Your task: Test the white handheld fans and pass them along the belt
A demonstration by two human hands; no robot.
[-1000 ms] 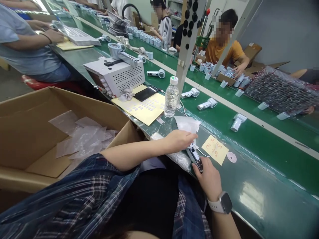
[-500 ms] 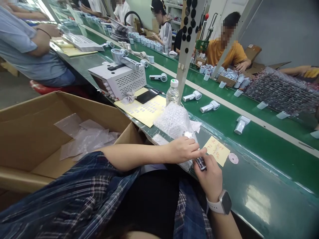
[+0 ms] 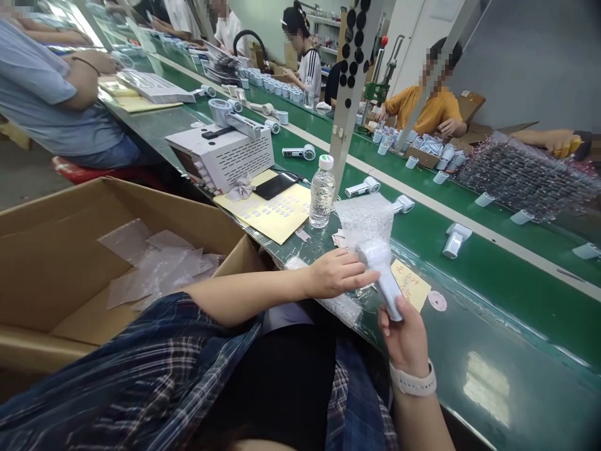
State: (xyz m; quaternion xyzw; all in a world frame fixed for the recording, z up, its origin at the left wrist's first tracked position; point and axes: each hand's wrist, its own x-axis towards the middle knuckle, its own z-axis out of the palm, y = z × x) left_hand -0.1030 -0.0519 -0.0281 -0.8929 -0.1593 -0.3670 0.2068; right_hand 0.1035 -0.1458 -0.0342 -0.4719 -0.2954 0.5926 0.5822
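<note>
Right hand (image 3: 406, 332): wrapped round the handle of the shiny white plastic gadget (image 3: 387, 285), maybe to steady it.
Gadget's place: above the shiny green counter (image 3: 453, 341).
Left hand (image 3: 335, 274): by its round head and clear bubble wrap (image 3: 367, 216); can't tell if pinching.

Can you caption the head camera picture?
Right hand grips a white device, bubble wrap at one end, left hand alongside.

Hands: I counted two, left hand (image 3: 334, 274) and right hand (image 3: 407, 335).
Held device (image 3: 389, 293): one.
Bubble-wrap bag (image 3: 366, 216) by it: one.
Vented box (image 3: 237, 160): one.
Loose devices (image 3: 456, 241) on the belt (image 3: 511, 282), right of that box: four.
Bottles (image 3: 322, 195): two, one near, one far.
Phone (image 3: 276, 186): one.
Pink round label (image 3: 437, 301): one.
Big carton (image 3: 42, 250): one.
Clear bags (image 3: 162, 266): several; overlap defeated my count.
</note>
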